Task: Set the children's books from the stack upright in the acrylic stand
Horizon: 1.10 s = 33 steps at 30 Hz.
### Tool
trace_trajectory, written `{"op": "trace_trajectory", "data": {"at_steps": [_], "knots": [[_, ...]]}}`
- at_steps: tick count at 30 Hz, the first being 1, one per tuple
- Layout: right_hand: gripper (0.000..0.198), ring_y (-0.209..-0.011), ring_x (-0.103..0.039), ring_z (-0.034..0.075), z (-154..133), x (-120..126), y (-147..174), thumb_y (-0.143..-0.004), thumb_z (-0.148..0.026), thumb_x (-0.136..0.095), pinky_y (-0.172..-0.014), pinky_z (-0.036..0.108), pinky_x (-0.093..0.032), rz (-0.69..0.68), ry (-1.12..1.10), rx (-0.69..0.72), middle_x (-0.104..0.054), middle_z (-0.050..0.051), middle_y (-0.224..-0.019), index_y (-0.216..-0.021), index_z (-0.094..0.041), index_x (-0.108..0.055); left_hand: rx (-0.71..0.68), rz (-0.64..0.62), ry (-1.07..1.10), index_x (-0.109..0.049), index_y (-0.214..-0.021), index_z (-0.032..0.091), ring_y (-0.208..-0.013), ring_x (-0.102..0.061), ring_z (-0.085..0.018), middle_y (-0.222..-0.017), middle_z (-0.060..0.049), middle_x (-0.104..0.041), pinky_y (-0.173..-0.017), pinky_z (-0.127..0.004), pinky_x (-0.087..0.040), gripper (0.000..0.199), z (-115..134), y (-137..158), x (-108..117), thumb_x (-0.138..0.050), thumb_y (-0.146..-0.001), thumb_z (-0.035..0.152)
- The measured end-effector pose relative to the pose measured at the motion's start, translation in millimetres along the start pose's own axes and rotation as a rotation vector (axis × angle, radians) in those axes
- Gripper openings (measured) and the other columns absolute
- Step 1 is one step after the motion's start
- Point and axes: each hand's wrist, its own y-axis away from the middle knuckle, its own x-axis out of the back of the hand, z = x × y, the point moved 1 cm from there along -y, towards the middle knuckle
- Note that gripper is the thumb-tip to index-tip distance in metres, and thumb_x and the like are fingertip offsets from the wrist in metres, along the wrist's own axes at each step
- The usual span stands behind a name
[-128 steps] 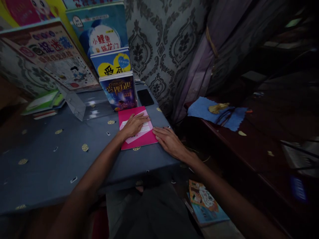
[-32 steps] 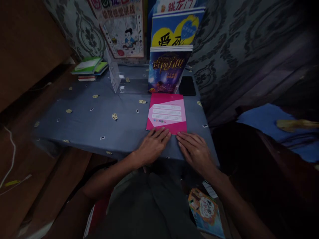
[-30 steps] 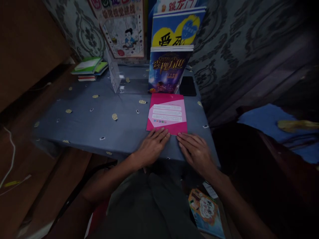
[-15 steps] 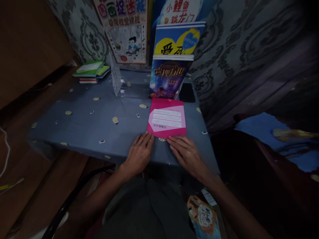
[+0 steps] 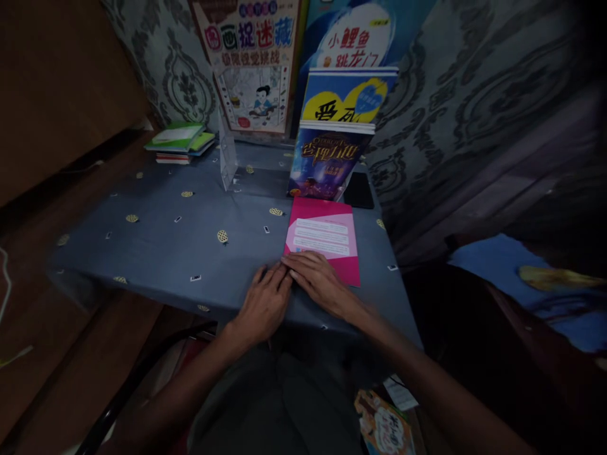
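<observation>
A pink book (image 5: 327, 235), or booklet, lies flat on the table, with pale text panels on its cover. My right hand (image 5: 318, 281) rests across the book's near left part, fingers stretched out and pointing left, covering some of the print. At the book's near left corner, my left hand (image 5: 266, 298) lies on the cloth with its fingers extended. The fingertips of both hands meet there or nearly so. Neither hand grips anything that I can see.
Beyond the pink book, a purple book (image 5: 327, 161) stands in a clear stand (image 5: 227, 158) with taller picture books. A black phone-like slab (image 5: 360, 189) lies right of it. Green books (image 5: 177, 136) are stacked at the back left. An orange book (image 5: 384, 426) sits below the table.
My right hand has slid left along the book from its near right edge to its near left corner, close to my left hand. The camera view has tipped slightly upward.
</observation>
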Motion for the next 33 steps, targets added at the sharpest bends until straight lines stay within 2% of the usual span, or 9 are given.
{"op": "trace_trajectory", "data": {"at_steps": [6,14,22,26,30,33], "knots": [[0.040,-0.129,-0.062,0.025,17.7,-1.9,-15.2,-0.107,-0.030,-0.040,-0.109,0.049,-0.050,-0.037,0.036,0.019,-0.070,0.012,-0.135,-0.136,-0.019,-0.065,-0.006,0.024,0.000,-0.055,-0.136,0.010,-0.132,-0.059,-0.025,-0.141,-0.017,-0.063,-0.113,-0.044,-0.045,0.039,-1.5,-2.6,-1.2,-0.044,-0.099,0.013],[0.044,-0.141,-0.052,0.025,51.1,1.9,-43.8,-0.108,-0.033,-0.035,-0.121,0.055,-0.035,-0.155,0.120,-0.042,-0.062,0.011,-0.146,-0.141,-0.022,-0.061,-0.001,0.025,-0.026,-0.057,-0.136,0.011,-0.131,-0.061,-0.025,-0.141,-0.017,-0.064,-0.111,-0.044,-0.046,0.040,0.2,-1.1,-6.0,-0.042,-0.099,0.012],[0.045,-0.148,-0.044,0.025,91.9,7.8,-80.4,-0.107,-0.032,-0.037,-0.124,0.056,-0.027,-0.175,0.198,-0.155,-0.053,0.011,-0.155,-0.144,-0.020,-0.058,-0.016,0.052,-0.026,-0.056,-0.136,0.009,-0.131,-0.061,-0.026,-0.139,-0.019,-0.064,-0.112,-0.044,-0.046,0.041,0.8,-0.3,-7.3,-0.043,-0.097,0.009],[0.045,-0.148,-0.043,0.025,109.0,8.7,-97.0,-0.107,-0.032,-0.036,-0.124,0.056,-0.025,-0.161,0.223,-0.205,-0.050,0.012,-0.157,-0.145,-0.019,-0.056,-0.004,0.072,-0.025,-0.057,-0.136,0.011,-0.131,-0.061,-0.026,-0.139,-0.017,-0.065,-0.111,-0.045,-0.047,0.041,1.1,0.8,-10.4,-0.042,-0.098,0.010],[0.048,-0.150,-0.039,0.026,117.0,10.9,-98.2,-0.108,-0.034,-0.034,-0.123,0.056,-0.027,-0.122,0.235,-0.239,-0.047,0.013,-0.159,-0.149,-0.018,-0.051,0.025,0.071,0.033,-0.058,-0.134,0.014,-0.128,-0.062,-0.027,-0.138,-0.016,-0.065,-0.110,-0.048,-0.049,0.040,1.2,-0.9,-6.5,-0.043,-0.097,0.010],[0.049,-0.148,-0.042,0.028,123.0,17.4,-84.2,-0.107,-0.033,-0.035,-0.122,0.055,-0.029,-0.075,0.267,-0.280,-0.049,0.014,-0.158,-0.150,-0.016,-0.051,0.078,0.047,0.110,-0.062,-0.125,0.018,-0.120,-0.065,-0.025,-0.133,-0.014,-0.067,-0.104,-0.046,-0.053,0.031,-0.8,-9.3,2.8,-0.045,-0.099,0.013]]}}
